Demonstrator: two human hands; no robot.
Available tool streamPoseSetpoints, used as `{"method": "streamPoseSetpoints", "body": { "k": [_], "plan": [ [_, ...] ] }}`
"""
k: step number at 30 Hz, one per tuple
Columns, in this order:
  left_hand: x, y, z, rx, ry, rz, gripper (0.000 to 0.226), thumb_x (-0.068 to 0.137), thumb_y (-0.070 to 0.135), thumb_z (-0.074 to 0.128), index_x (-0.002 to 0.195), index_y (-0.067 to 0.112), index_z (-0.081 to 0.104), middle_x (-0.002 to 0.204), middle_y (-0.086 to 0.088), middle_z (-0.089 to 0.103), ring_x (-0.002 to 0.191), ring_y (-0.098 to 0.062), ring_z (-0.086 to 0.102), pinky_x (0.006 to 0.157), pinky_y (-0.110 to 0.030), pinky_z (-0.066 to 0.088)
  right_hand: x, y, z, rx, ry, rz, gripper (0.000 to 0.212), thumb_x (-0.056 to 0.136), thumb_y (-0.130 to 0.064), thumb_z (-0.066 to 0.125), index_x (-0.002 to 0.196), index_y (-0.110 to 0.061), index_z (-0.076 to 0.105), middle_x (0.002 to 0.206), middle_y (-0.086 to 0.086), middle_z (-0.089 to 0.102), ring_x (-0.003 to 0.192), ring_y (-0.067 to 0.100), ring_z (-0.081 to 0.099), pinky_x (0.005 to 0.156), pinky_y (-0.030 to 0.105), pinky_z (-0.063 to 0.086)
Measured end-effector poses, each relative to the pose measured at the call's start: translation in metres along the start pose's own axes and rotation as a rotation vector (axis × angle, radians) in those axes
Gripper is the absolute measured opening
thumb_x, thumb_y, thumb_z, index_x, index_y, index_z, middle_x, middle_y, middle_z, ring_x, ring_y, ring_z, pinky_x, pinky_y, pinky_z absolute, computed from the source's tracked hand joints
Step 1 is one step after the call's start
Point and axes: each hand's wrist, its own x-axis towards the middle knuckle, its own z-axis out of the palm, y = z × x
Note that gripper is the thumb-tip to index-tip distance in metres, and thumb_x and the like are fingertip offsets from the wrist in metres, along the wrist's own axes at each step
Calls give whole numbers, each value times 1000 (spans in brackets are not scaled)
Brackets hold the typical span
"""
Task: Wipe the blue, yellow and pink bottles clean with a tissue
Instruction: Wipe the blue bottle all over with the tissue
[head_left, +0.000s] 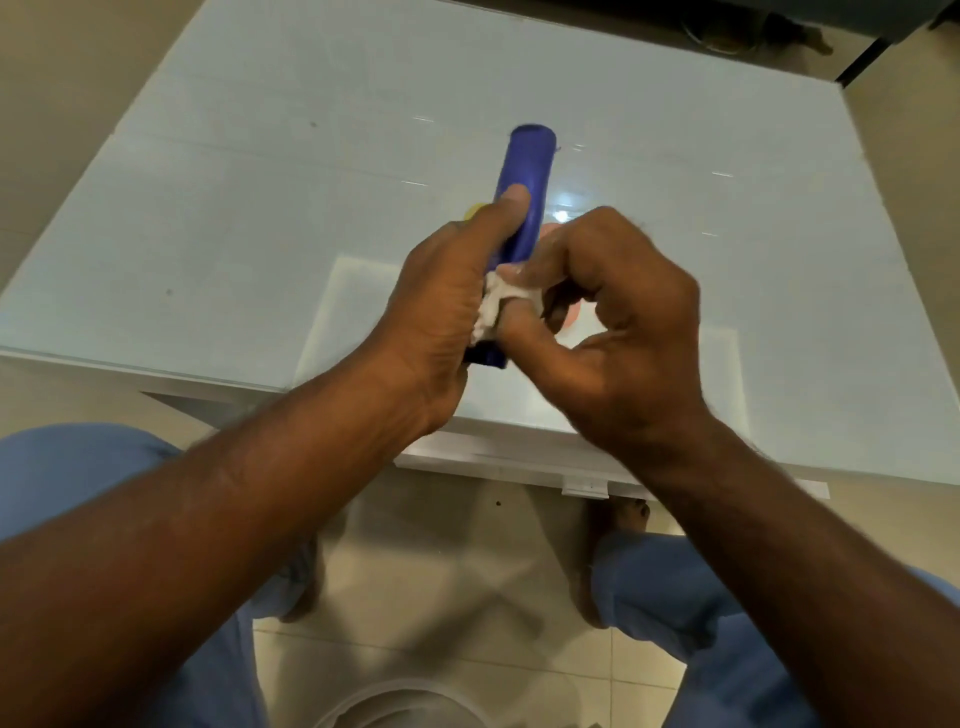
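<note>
**Blue bottle held over the glass table, tissue pinched against it**

The left hand (441, 306) grips the blue bottle (522, 192) around its lower part, thumb laid along the side, fingers curled round the far side and mostly hidden; the bottle is tilted away from the person, one end pointing out over the table and the other end showing just below the left palm; the right hand (613, 312) has its fingers curled and pinches a crumpled white tissue (498, 301), which is pressed against the bottle between the two hands; both hands are held above the near part of the glass-topped table (234, 208); a small patch of yellow (474, 211) shows just beyond the left thumb and a bit of pink (550, 229) shows beside the right knuckles, both mostly hidden by the hands, so whether they are the other bottles cannot be told; below the table edge the person's blue trousers (72, 467) and the tiled floor (441, 597) are in view
</note>
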Motion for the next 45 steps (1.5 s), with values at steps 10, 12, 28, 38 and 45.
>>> {"method": "streamPoseSetpoints", "body": {
  "k": [10,12,28,38,45],
  "plan": [
    [-3,-18,10,289,36,44,26,102,53,45,108,28,52,105,-5,67,90,-23,68,86,-41,61,10,19,-11,31,143,292,14,100,-15,76,103,-1,76,99,8,76,89,14,74,79,21,61],
    [-2,-19,10,232,82,19,37,105,53,39,118,22,56,108,-10,68,93,-27,68,87,-41,59,7,14,-5,71,98,264,12,97,-11,78,100,0,75,96,8,74,87,17,73,78,27,62],
    [-7,-10,7,61,-97,-106,37,102,51,49,108,19,66,78,-2,73,63,-13,67,58,-29,58,9,18,-13,100,104,334,9,101,-14,73,104,-6,75,98,5,76,89,17,74,82,21,60],
    [6,10,-6,54,172,13,42,101,51,53,111,13,67,93,-8,73,84,-21,71,87,-41,61,-3,1,1,178,-171,177,9,88,-9,80,86,-7,72,86,1,72,77,19,67,89,47,57],
    [-9,-7,6,182,14,-7,33,103,53,44,107,27,64,84,7,76,70,-10,73,64,-26,59,18,25,-15,113,137,340,12,101,-12,74,103,0,73,102,8,76,93,16,74,82,24,61]
  ]
}}
